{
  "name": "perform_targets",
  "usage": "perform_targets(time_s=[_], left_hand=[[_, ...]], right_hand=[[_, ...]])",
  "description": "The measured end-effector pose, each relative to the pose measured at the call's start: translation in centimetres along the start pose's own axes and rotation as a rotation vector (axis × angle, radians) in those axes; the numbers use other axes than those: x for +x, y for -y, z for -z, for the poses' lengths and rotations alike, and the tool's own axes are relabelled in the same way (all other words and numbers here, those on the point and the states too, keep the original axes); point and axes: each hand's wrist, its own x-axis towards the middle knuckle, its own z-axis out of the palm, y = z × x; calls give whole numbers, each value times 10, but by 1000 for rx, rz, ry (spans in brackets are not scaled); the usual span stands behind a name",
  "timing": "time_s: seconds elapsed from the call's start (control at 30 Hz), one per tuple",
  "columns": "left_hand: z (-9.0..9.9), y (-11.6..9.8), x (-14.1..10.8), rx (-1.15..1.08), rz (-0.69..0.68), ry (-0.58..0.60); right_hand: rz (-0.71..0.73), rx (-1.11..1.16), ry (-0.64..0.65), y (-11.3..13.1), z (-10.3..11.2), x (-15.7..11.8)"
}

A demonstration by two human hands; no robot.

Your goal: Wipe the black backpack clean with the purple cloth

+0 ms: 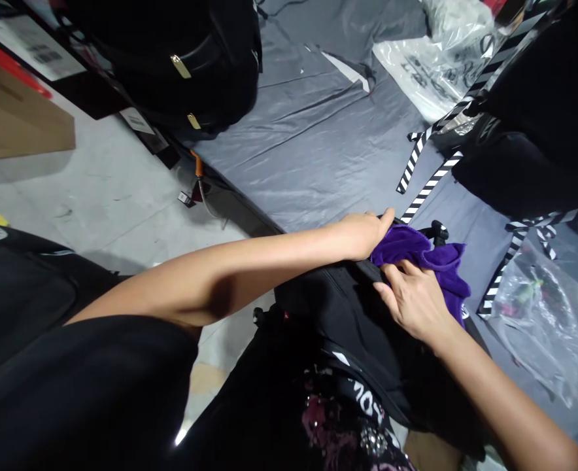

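A black bag (338, 301) lies at the table's edge, up against the front of my body. Purple plush cloth (446, 258) bulges out at its opening; whether it is lining or a separate piece I cannot tell. My left hand (365, 235) reaches across and is closed at the bag's upper rim, beside the purple cloth, with most of its fingers hidden. My right hand (416, 297) is on the near side of the opening, its bent fingers gripping the purple cloth and their tips partly hidden in the folds.
Grey fabric covers the table (308, 163). A black backpack (210, 59) with gold-coloured tags stands at the far left. Black bags (529, 157) with striped straps lie at the right, near clear plastic bags (539, 320). A cardboard box (19, 111) sits on the floor.
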Motion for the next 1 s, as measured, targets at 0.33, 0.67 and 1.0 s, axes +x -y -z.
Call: perform_targets(time_s=[0.33,0.67,1.0], left_hand=[[4,-1,-2,-11,-72,-27],[-4,-6,1,15,-27,-40],[-3,-7,-1,40,-8,-39]], right_hand=[[185,41,-421,-11,-25,5],[246,-46,-542,-9,-19,5],[185,16,-470,-4,-20,5]])
